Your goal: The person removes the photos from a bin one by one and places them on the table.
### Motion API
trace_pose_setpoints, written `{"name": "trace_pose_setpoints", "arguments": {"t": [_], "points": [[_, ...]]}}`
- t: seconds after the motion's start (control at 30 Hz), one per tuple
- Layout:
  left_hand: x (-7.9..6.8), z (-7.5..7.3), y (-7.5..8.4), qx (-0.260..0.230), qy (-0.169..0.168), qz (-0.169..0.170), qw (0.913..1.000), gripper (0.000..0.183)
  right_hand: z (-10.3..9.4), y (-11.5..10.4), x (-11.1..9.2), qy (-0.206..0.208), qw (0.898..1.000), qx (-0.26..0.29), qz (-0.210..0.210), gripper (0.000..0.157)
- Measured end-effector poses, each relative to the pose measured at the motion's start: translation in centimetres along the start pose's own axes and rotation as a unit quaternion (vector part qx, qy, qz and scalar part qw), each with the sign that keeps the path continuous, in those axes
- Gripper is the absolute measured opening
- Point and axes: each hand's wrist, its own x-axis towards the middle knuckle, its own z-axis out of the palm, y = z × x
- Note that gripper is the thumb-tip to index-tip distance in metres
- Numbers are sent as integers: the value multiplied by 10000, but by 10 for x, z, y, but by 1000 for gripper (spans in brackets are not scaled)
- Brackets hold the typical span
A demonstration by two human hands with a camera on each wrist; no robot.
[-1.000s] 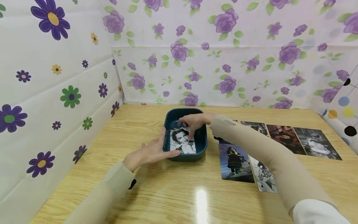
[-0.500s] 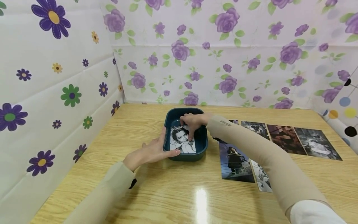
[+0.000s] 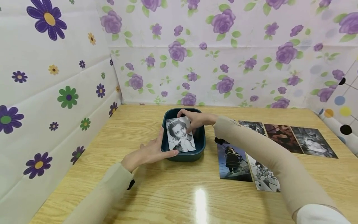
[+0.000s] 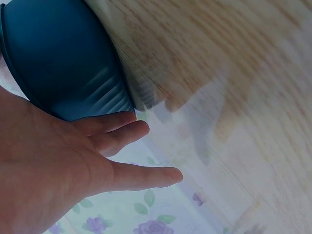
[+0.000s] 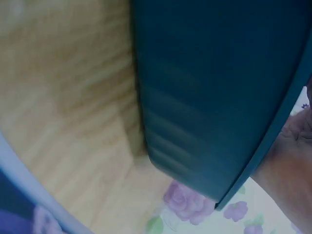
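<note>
A black-and-white portrait photo (image 3: 179, 137) is tilted inside the dark teal plastic box (image 3: 185, 158), its upper edge raised. My right hand (image 3: 197, 120) reaches over the box and pinches this photo by its right side and top. At the box's left side is my left hand (image 3: 149, 151), its fingers straight against the outer wall and its thumb along the front rim. In the left wrist view those extended fingers (image 4: 109, 130) lie beside the ribbed wall. The right wrist view is blurred; the box wall (image 5: 209, 97) hides most of the right hand (image 5: 290, 170).
Several photo prints lie on the wooden table (image 3: 179, 193) to the right, among them a bluish one (image 3: 233, 163), a reddish one (image 3: 282, 138) and a grey one (image 3: 313, 141). The right forearm (image 3: 260, 149) covers some of them. Flowered sheets (image 3: 195, 62) hang behind and at the left.
My right hand has taken hold of the portrait photo and lifted it from the box's floor, so it now appears larger and tilted. The left hand stays at the box.
</note>
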Motion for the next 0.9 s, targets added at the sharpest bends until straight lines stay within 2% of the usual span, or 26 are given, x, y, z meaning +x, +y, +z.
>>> {"name": "trace_pose_setpoints", "arguments": {"t": [0.07, 0.2, 0.4, 0.63, 0.9], "points": [[0, 0, 1, -1, 5, -10, 10000, 122, -2, -1, -4, -35, 9988, 485, 18, 69], [-1, -1, 2, -13, 20, -8, 10000, 122, -9, -4, -14, 60, 9952, 978, 75, 71], [-2, -1, 3, 28, 34, -7, 10000, 123, -32, -7, -39, 301, 9937, 1073, 74, 73], [-2, -1, 2, 30, 2, -17, 10000, 122, -56, 1, -87, 443, 9945, 949, 6, 75], [-3, -1, 4, 12, -71, -18, 10000, 121, -66, 39, -156, 627, 9912, 1165, 81, 76]]}}
